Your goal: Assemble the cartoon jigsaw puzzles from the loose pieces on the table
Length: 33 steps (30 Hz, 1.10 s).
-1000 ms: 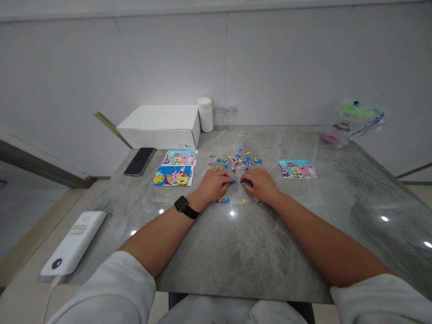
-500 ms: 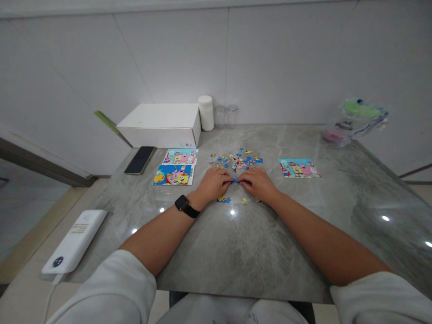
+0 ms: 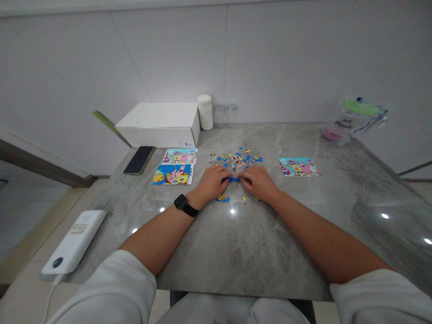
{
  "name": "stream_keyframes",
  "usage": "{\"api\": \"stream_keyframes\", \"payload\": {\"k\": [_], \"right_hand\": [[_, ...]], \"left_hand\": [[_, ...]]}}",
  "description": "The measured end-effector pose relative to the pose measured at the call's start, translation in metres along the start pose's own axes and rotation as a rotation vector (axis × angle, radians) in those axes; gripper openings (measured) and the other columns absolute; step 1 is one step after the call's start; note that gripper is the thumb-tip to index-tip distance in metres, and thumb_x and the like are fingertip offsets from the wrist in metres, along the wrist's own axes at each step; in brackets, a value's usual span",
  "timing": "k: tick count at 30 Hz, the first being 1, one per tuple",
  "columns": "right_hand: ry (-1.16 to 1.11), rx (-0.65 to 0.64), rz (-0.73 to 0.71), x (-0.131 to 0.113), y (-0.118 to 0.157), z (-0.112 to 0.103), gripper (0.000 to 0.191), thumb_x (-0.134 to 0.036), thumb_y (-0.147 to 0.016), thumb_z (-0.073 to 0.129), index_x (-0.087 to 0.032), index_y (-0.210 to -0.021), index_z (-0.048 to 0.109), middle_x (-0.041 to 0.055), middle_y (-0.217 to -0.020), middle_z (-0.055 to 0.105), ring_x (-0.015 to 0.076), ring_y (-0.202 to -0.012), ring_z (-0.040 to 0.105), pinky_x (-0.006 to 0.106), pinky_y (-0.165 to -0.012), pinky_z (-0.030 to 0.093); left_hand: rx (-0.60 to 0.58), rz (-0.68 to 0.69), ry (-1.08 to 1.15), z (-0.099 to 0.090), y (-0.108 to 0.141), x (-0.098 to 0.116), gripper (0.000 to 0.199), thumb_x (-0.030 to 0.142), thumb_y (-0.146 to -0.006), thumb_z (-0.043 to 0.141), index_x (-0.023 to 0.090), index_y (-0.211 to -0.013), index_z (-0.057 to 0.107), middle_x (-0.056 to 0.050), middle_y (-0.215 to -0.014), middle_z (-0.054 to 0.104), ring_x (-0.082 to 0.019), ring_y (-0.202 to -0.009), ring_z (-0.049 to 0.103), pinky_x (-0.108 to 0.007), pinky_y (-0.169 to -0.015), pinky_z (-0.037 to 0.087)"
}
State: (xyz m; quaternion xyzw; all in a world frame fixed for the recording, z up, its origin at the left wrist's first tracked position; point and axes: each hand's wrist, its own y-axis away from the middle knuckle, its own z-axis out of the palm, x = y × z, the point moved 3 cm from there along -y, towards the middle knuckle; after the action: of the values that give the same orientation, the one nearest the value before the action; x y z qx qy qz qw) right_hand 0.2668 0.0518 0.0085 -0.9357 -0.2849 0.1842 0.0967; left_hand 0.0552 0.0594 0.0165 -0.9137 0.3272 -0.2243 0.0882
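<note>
Between my hands are blue jigsaw puzzle pieces, seemingly side by side on the table. My left hand, with a black watch on its wrist, has its fingers closed on the left end of them. At the right end, my right hand pinches the blue pieces too. Just beyond my fingers lies a loose heap of colourful puzzle pieces. Nearer to me are a joined blue-and-yellow bit of puzzle and a small yellow piece. Another piece is partly hidden by my right hand.
Cartoon picture cards lie left, and another card lies right. A phone, a white box, a white bottle and two glasses stand behind. A power bank sits front left; a bagged cup back right.
My hands have drawn slightly apart, and more of the blue pieces shows between my fingertips. The other things lie as before; the view has shifted slightly.
</note>
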Motion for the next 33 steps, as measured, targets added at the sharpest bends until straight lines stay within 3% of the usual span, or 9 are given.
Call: {"api": "stream_keyframes", "payload": {"k": [6, 13, 21, 25, 29, 33], "right_hand": [[0.005, 0.049, 0.048, 0.006, 0.002, -0.004, 0.021, -0.020, -0.096, 0.062, -0.024, -0.110, 0.077, 0.0078, -0.114, 0.077, 0.0270, -0.110, 0.065, 0.040, -0.096, 0.041], [0.021, 0.001, 0.024, 0.004, 0.001, -0.001, 0.019, -0.021, -0.097, 0.063, -0.025, -0.105, 0.080, 0.0068, -0.112, 0.076, 0.0255, -0.106, 0.066, 0.040, -0.094, 0.041], [-0.014, -0.009, 0.016, 0.002, 0.001, 0.001, 0.018, -0.023, -0.095, 0.064, -0.025, -0.105, 0.080, 0.0072, -0.112, 0.076, 0.0265, -0.109, 0.066, 0.042, -0.097, 0.043], [-0.207, 0.158, 0.106, 0.013, 0.000, -0.002, 0.023, -0.024, -0.095, 0.059, -0.023, -0.109, 0.078, 0.0081, -0.111, 0.077, 0.0249, -0.105, 0.067, 0.041, -0.097, 0.047], [-0.521, 0.378, 0.351, 0.036, -0.002, 0.000, 0.028, -0.036, -0.095, 0.057, -0.023, -0.113, 0.074, 0.0065, -0.107, 0.077, 0.0212, -0.087, 0.067, 0.037, -0.085, 0.053], [-0.747, 0.467, 0.470, 0.049, -0.004, 0.003, 0.034, -0.047, -0.093, 0.057, -0.024, -0.114, 0.070, 0.0055, -0.104, 0.076, 0.0226, -0.092, 0.068, 0.038, -0.088, 0.054]], "left_hand": [[0.128, -0.138, 0.009, -0.006, -0.001, -0.011, 0.026, 0.013, -0.091, 0.058, 0.021, -0.109, 0.075, -0.009, -0.114, 0.072, -0.025, -0.108, 0.067, -0.041, -0.097, 0.052], [0.048, -0.147, -0.043, -0.002, -0.001, -0.014, 0.012, 0.028, -0.095, 0.065, 0.022, -0.095, 0.075, -0.006, -0.095, 0.072, -0.024, -0.095, 0.065, -0.039, -0.088, 0.051], [0.009, -0.142, -0.023, -0.001, -0.001, -0.013, 0.010, 0.029, -0.093, 0.068, 0.022, -0.092, 0.076, -0.006, -0.096, 0.075, -0.024, -0.093, 0.067, -0.039, -0.087, 0.050], [0.067, -0.146, 0.002, -0.001, -0.001, -0.016, 0.011, 0.026, -0.094, 0.066, 0.022, -0.094, 0.076, -0.006, -0.095, 0.073, -0.023, -0.093, 0.066, -0.039, -0.087, 0.051], [0.145, -0.165, 0.101, -0.002, -0.002, -0.020, 0.016, 0.023, -0.095, 0.063, 0.022, -0.106, 0.074, -0.005, -0.097, 0.072, -0.021, -0.089, 0.065, -0.036, -0.086, 0.052], [0.283, -0.202, 0.190, -0.007, -0.003, -0.024, 0.027, 0.021, -0.094, 0.060, 0.022, -0.119, 0.070, -0.005, -0.101, 0.070, -0.020, -0.087, 0.062, -0.036, -0.086, 0.052]]}}
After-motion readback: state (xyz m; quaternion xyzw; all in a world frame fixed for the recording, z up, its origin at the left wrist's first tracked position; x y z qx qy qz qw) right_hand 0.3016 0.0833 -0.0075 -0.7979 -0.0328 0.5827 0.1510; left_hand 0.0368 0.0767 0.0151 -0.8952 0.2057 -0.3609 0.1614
